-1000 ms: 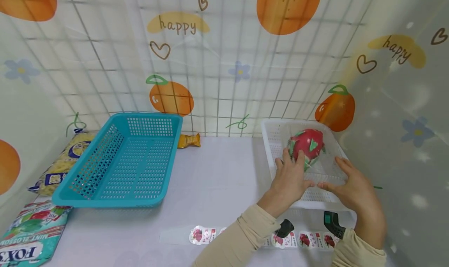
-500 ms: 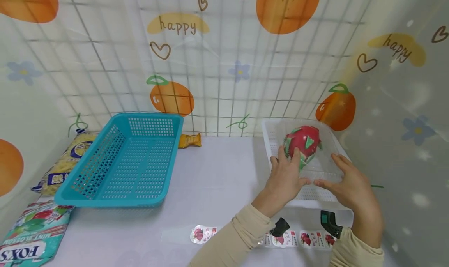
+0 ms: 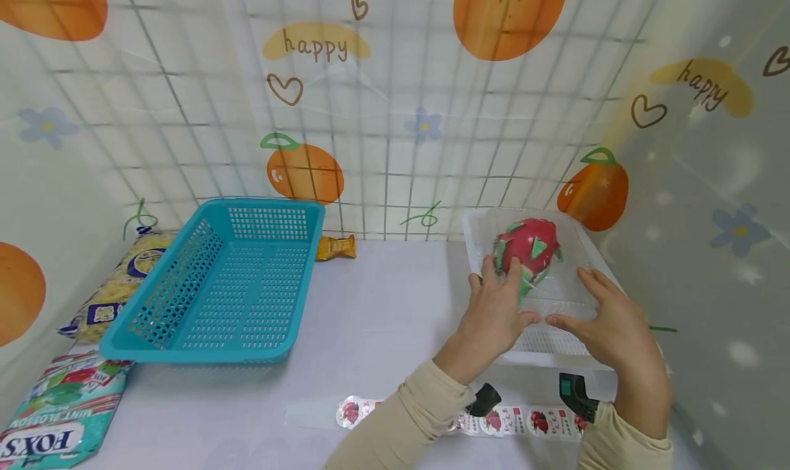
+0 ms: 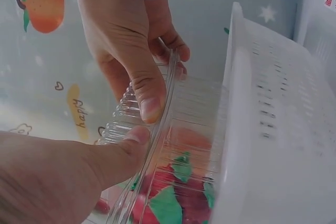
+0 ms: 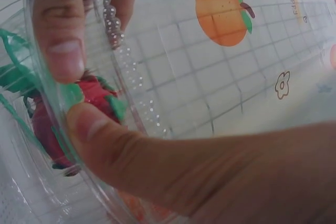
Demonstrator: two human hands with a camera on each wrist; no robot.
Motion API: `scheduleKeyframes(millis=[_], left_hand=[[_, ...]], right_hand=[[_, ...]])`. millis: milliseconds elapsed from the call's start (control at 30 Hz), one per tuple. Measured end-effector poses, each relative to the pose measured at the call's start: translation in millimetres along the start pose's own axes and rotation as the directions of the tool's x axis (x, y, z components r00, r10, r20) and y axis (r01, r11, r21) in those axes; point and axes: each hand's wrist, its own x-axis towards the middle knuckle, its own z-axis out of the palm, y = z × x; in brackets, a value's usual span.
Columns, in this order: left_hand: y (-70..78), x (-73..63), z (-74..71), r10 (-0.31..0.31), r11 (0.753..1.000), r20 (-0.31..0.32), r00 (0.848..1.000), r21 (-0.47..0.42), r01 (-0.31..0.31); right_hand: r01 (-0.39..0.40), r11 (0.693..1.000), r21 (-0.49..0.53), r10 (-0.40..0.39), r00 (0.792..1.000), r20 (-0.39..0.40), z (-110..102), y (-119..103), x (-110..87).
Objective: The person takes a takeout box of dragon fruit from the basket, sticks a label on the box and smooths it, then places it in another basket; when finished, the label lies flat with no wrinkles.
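A red dragon fruit with green scales (image 3: 527,240) sits inside a clear plastic clamshell box (image 3: 566,286), over the white basket (image 3: 549,359) at the right. My left hand (image 3: 494,315) grips the box's near left side, fingers spread over the lid beside the fruit. On the near right corner, my right hand (image 3: 620,326) holds it too. Both thumbs meet near the middle of the front rim. In the left wrist view, the right thumb (image 4: 149,98) presses the ridged rim with fingers behind it. The right wrist view shows the left thumb (image 5: 65,59) against the same rim.
A teal basket (image 3: 197,355) stands at the left. Beside it lie a yellow pasta-like bag (image 3: 120,288), a FOX'S bag (image 3: 58,415) and a small golden wrapped snack (image 3: 336,248). A strip of dragon fruit stickers (image 3: 540,422) lies in front, partly under the left sleeve.
Both hands have shifted slightly left and a little upward in the head view, carrying the clamshell box and the dragon fruit with them. The grip looks the same.
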Motion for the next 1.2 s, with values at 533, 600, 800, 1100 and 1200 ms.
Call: scheduleKeyframes(millis=[533,600,800,1100,1200], left_hand=[[-3.5,-7.3,-15.5,0.043,0.999,-0.037,0.998,0.014,-0.043],[-3.3,-8.7,-17.6,0.045,0.999,-0.04,0.998,0.018,-0.044],[-4.2,-12.8,-25.2,0.049,0.998,-0.046,0.998,0.027,-0.048],[-11.3,-21.5,-41.3,0.024,1.0,-0.023,0.999,0.012,-0.024],[-14.5,-23.9,-45.7,0.029,0.999,-0.024,0.999,0.012,-0.029]], right_hand=[[0.037,0.999,0.002,-0.037,0.998,-0.041,-4,-12,-4.8],[0.039,0.999,0.0,-0.039,0.998,-0.046,-5,-13,-6.3],[0.062,0.998,0.001,-0.062,0.995,-0.076,-6,-19,-10.2],[0.092,0.996,0.019,-0.089,0.99,-0.108,-2,-35,-12.1],[0.089,0.995,0.039,-0.085,0.99,-0.11,0,-40,-12.3]])
